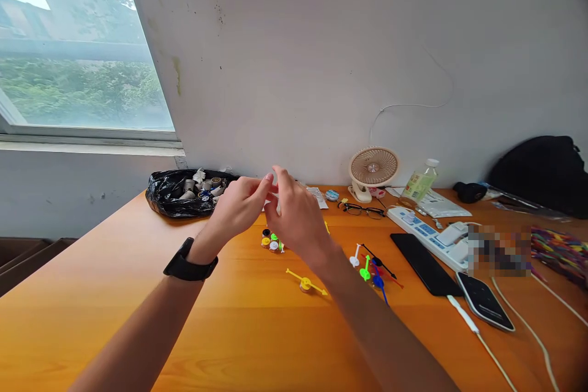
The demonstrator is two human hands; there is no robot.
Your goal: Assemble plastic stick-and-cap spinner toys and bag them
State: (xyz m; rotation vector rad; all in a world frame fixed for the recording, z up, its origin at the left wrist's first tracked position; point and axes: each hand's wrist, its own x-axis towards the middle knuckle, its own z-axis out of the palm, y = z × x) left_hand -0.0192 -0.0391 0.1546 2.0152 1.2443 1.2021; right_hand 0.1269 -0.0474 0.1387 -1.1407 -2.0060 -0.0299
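Above the middle of the table, my left hand (241, 205), with a black band on its wrist, meets my right hand (296, 214) at the fingertips. Both hands have their fingers closed in a pinch; whatever is between them is hidden or too small to make out. Below the hands sits a cluster of small round pieces (274, 245) in yellow, white, black and green. Closer to me lies a yellow double-ended arrow spinner (305, 284). Right of my forearm is a group with a white arrow (354, 260), a green arrow (365, 274), a blue arrow (378, 282), and black and red ones.
A black plastic bag (160, 199) holding small cylinders stands back left. Along the wall are a clip fan (373, 167), glasses (361, 211) and a bottle (420, 184). A power strip (425, 233), a black phone-like slab (425, 263), a charging pad (484, 300) and cables lie right.
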